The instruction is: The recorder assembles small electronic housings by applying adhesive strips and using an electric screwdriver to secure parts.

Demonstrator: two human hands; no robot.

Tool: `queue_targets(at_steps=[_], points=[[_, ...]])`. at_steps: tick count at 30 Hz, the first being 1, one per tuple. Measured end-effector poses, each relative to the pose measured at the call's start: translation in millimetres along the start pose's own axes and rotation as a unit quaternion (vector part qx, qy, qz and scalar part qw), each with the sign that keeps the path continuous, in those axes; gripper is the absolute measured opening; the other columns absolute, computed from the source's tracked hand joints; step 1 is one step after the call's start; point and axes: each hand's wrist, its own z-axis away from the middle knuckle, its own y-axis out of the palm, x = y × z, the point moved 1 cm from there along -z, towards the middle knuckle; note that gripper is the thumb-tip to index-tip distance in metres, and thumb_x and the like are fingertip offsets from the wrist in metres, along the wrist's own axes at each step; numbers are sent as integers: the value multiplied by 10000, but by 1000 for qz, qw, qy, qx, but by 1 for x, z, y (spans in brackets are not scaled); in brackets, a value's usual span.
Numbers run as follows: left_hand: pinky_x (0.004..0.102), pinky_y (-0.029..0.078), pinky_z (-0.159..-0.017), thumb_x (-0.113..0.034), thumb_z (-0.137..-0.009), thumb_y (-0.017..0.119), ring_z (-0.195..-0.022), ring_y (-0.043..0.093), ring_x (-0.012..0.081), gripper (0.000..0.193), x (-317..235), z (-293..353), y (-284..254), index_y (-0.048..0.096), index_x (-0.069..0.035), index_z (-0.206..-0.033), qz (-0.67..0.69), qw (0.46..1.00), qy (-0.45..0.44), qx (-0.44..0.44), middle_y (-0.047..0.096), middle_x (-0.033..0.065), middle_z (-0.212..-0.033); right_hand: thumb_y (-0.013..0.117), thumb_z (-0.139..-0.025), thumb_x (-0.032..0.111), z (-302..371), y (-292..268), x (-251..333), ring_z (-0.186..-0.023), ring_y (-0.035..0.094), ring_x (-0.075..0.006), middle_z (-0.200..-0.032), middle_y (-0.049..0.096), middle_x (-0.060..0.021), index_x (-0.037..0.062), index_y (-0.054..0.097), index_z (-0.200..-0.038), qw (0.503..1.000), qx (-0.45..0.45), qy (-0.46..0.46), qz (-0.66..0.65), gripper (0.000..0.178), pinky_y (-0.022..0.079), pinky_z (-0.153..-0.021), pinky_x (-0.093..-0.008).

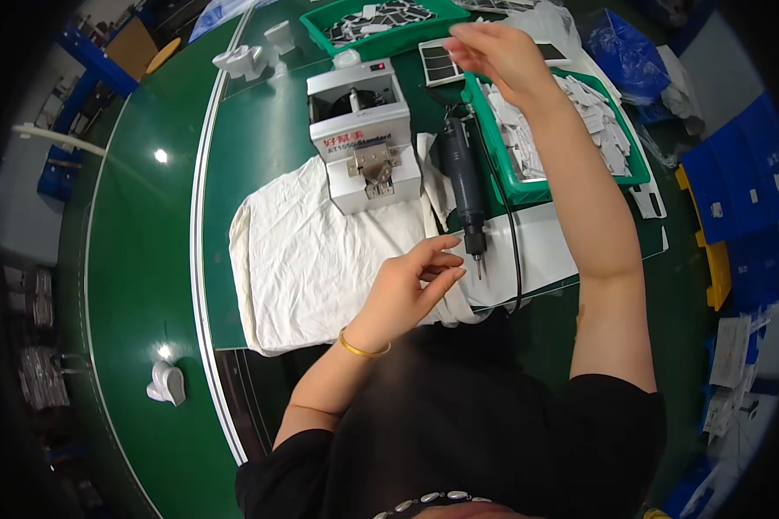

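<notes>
My left hand (414,285) hovers over the edge of a white cloth (290,251), its fingers loosely bent and the thumb apart, with nothing visible in them. Close to its fingertips is the bit end of a black electric screwdriver (463,173), which lies on the table with its cable beside it. Farther off, my right hand (504,62) is stretched out above the far end of a green basket (535,192) of white plastic pieces. Its fingers are extended, and I see nothing held. A grey-white screw feeder (363,138) stands on the cloth's far part.
A second green basket (320,39) at the back holds dark and white pieces. Beside it lies a panel with dark sections (440,65). White moulded parts (242,62) stand at the back left, and another white part (166,383) lies on the green surface to the left.
</notes>
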Motion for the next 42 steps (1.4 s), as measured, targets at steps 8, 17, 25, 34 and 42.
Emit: queue_targets(at_steps=[8,17,25,34,42], points=[[340,576,-731,-94,-879,701,-834,723,268,301,17,24,-21,591,-37,-1154,-115,992,32,-38,727,131,-926,592,-981,153,180,-35,-22,-589,422,-57,-712,527,11,11,619,-844,990,-26,99,93,199,314,-541,-216],[352,542,-871,-45,-858,680,-1063,663,257,345,13,163,-171,619,-47,-1197,-269,891,-192,-312,670,160,-1158,596,-969,83,251,-40,-50,-634,522,-73,-817,663,-65,-21,648,-1058,994,-19,98,-42,146,390,-556,-195],[412,502,-969,-63,-641,781,-1100,618,398,723,27,354,-353,532,-46,-1320,-475,671,-426,-378,655,212,-1176,590,-953,41,254,17,-34,-655,550,-77,-816,672,-72,-18,644,-1036,996,43,79,-2,116,418,-594,-204],[288,464,-915,-90,-804,749,-1015,587,131,440,-32,181,-177,580,0,-1201,48,942,-90,-320,649,44,-1059,607,-902,-5,254,156,-26,-1074,609,-172,-1167,640,-113,-30,513,-1327,975,192,97,-54,436,470,-942,-301],[307,419,-974,-158,-849,735,-1087,563,156,505,-4,115,-71,507,21,-1263,209,964,-85,-141,617,99,-1157,632,-894,175,268,162,-20,-1142,567,-185,-1238,598,-133,-72,450,-1373,953,172,192,-160,569,434,-997,-329]])
